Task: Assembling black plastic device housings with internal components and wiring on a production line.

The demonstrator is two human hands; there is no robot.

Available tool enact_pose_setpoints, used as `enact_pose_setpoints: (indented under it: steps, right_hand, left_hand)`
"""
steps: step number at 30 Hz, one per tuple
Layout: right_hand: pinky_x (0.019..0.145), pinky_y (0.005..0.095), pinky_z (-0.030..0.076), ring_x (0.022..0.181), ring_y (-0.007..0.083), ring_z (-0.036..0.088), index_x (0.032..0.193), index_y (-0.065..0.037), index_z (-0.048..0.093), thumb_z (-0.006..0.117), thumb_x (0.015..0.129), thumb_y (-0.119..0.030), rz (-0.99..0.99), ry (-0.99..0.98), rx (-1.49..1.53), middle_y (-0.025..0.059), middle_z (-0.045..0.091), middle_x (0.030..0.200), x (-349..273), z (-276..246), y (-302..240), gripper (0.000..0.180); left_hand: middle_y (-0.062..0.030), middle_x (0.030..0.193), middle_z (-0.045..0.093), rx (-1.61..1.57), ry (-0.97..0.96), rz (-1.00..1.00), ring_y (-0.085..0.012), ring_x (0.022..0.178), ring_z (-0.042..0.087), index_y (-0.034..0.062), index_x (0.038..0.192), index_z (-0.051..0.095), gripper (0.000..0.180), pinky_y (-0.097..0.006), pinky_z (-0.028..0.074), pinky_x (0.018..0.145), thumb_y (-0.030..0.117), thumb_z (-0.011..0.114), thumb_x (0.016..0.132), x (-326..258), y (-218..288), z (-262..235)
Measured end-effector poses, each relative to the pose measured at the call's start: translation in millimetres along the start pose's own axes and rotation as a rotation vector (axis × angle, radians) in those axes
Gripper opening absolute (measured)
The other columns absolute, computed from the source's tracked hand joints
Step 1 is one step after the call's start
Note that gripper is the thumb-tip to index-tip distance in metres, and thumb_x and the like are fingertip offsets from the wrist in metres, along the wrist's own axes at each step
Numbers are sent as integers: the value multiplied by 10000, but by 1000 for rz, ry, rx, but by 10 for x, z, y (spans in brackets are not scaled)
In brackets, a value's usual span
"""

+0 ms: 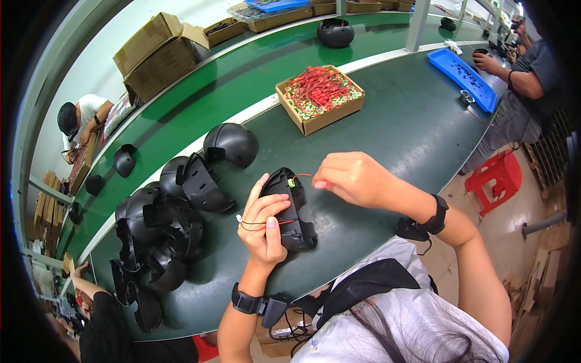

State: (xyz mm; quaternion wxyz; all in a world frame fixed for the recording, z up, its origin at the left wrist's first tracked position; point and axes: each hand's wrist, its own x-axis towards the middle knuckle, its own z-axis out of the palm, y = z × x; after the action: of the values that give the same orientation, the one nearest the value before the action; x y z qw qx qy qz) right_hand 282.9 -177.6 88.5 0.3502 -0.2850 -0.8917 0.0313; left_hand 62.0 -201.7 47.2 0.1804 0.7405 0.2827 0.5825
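Note:
My left hand (261, 225) grips a black curved plastic shell (296, 233) just above the table, with the fingers wrapped over its left side. Inside the shell's upper end sits a small green part (291, 183). A red wire (304, 175) runs from it toward my right hand (354, 178), whose fingers are pinched together on the wire's end. Beneath those fingertips the wire's tip is hidden. Across my left fingers lies a thin red and black cable (254, 224) with a small white plug (239, 218).
Black shells (160, 224) are heaped to the left. Beyond my hands stands a cardboard box (321, 124) of red wires and green parts. A blue tray (463, 78) lies at the far right, near a co-worker. Behind runs a green conveyor (272, 63) carrying more black shells.

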Motion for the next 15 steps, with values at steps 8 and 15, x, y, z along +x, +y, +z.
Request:
enact_pose_setpoints:
  steps: [8,15]
  right_hand:
    - [636,332,483,713,253,614,867,3,657,586,855,-59,522,-14,419,117,636,800,-30,-49,-28,95]
    - [651,347,479,728,269,606,821,5,631,593,852,-70,50,136,317,139,612,781,241,-2,-117,90]
  left_hand:
    - [-202,881,659,-127,20,-12,-493,1066,558,-81,834,659,328,-566,404,970,126,404,842,-38,-55,-21]
    - [-173,897,667,11,-121,45,-483,1092,556,-56,848,672,308,-498,432,961,134,429,847,35,58,-14]
